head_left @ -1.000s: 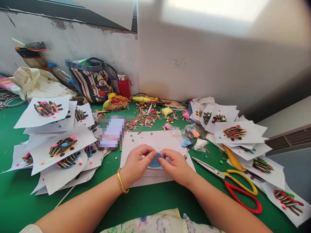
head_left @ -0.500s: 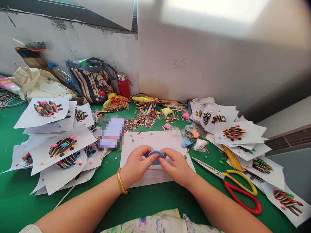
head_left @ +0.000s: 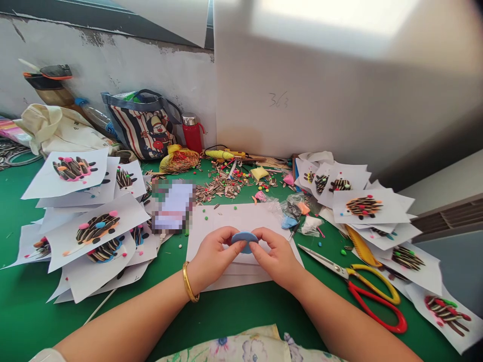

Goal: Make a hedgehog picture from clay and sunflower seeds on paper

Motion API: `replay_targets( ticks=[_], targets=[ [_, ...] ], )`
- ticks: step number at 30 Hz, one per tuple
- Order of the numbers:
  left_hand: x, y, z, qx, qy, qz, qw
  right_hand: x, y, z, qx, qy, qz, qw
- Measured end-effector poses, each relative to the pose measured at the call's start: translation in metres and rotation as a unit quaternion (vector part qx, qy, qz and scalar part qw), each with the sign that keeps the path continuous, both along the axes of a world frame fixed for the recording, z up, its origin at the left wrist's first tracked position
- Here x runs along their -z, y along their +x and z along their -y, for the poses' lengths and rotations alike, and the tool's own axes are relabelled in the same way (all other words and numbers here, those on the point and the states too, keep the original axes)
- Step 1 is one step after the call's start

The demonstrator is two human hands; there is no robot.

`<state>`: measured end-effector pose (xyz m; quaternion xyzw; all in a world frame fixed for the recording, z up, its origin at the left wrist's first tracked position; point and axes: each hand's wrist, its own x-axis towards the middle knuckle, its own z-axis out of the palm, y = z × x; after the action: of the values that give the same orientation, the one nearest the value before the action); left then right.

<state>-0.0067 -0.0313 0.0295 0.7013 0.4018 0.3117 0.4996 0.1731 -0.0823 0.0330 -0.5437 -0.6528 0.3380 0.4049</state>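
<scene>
A thin, flattened round of blue modelling clay (head_left: pixel 245 236) is pinched between both my hands, over white paper sheets (head_left: pixel 241 216). My left hand (head_left: pixel 215 254) closes on its left side, thumb on the near face and fingers curled behind. From the right, my right hand (head_left: pixel 274 256) grips it the same way, its thumb close to the other. The fingertips behind the clay are partly hidden. Beyond the paper lies a heap of striped sunflower seeds (head_left: pixel 222 186). Small bags of clay, one with a blue lump (head_left: pixel 289 222), sit at the paper's upper right.
Scissors (head_left: pixel 350 276) with red and yellow handles lie right of my hands. Stacks of seed-decorated paper cards (head_left: pixel 124 206) stand on the left, more cards (head_left: pixel 372 205) on the right. A blurred phone (head_left: pixel 173 206), striped bag (head_left: pixel 141 125) and red flask (head_left: pixel 192 133) are farther back.
The blue clay has turned slightly in my fingers, and both hands have shifted a little. The things on the table have stayed put.
</scene>
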Motion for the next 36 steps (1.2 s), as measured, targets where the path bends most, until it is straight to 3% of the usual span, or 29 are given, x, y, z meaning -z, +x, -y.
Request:
replay_targets(
  ticks=[6,14,23,27,31,36],
  targets=[
    [-0.002,0.001,0.001,0.021,-0.018,-0.017,0.999,0.001,0.000,0.000,-0.006,0.001,-0.012,1.000],
    [0.004,-0.001,-0.002,-0.026,-0.033,0.060,0.997,0.001,0.001,-0.001,0.012,-0.004,-0.023,1.000],
    [0.001,0.000,0.000,-0.010,-0.059,0.087,0.994,0.001,-0.001,0.000,0.009,-0.016,-0.027,0.999],
    [-0.002,0.002,-0.001,-0.017,-0.093,0.126,0.988,0.001,0.000,0.000,-0.024,-0.006,-0.031,0.999],
    [-0.002,0.001,-0.004,-0.050,-0.116,0.173,0.977,-0.002,0.002,-0.002,-0.035,0.022,-0.001,0.999],
    [0.004,0.000,-0.008,-0.073,-0.173,0.203,0.961,-0.012,0.020,0.010,0.025,0.054,0.116,0.991]
  ],
)
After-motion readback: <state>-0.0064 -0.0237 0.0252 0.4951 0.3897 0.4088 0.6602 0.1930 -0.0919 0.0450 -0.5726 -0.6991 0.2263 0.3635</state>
